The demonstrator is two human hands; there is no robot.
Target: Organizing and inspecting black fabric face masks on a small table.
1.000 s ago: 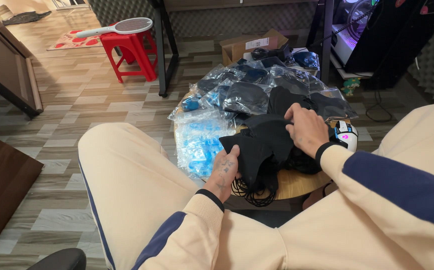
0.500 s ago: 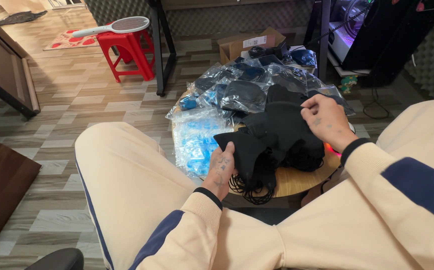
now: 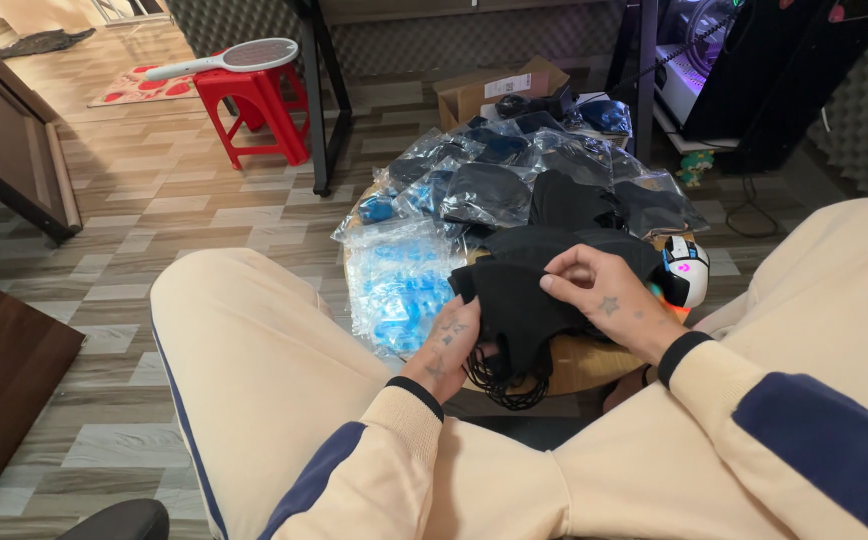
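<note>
Left hand sits low at the near edge of the round table, fingers curled under a bunch of black masks, clamped on that bunch from below, with black ear loops spilling down past the table's rim. Right hand is over the same bunch, just right of the left hand, thumb and forefinger pinched together on the top mask's edge, the other fingers fanned out above it. So both hands are on the masks, and the masks lie at the front of the table, right between the person's knees in cream trousers. Behind the bunch, more loose black masks lie on the table top, and past them a heap of clear bags holding dark masks fills the far side of the table. At the table's left edge, a stack of clear packets with blue contents hangs partly over the side, touching the left knee. At the table's right edge, just beyond the right hand, sits a white mouse with a glowing pink mark. Beyond the table, a brown cardboard box stands on the floor; well off to the table's far left, a red stool carries a white racket-shaped swatter.
</note>
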